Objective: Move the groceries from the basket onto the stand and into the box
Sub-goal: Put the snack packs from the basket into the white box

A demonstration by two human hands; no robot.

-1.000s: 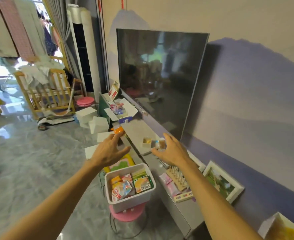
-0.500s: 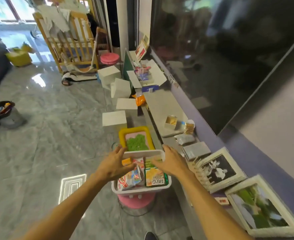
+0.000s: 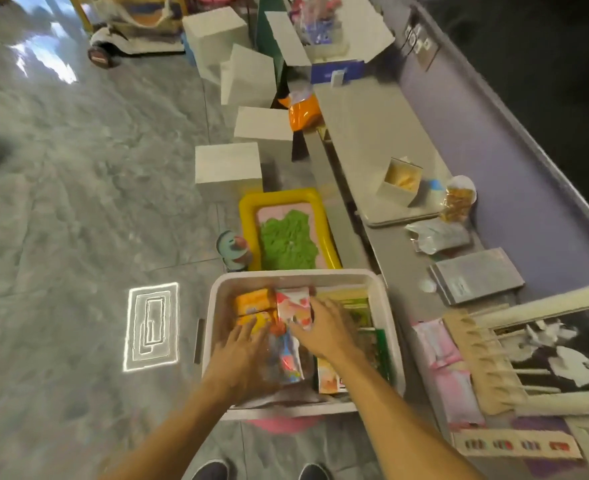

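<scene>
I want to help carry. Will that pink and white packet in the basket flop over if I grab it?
Probably a bit. The pink and white packet looks like a thin, soft pouch, so it may bend. It seems light. Its shiny wrapper could be slippery.

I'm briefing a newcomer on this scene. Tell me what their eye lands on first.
Both hands, left and right, are down inside the white basket at bottom centre, among colourful snack packets. Just beyond the basket on the grey floor sits a yellow-rimmed tray holding bright green stuff. To the right runs a long low stand cluttered with small items.
</scene>
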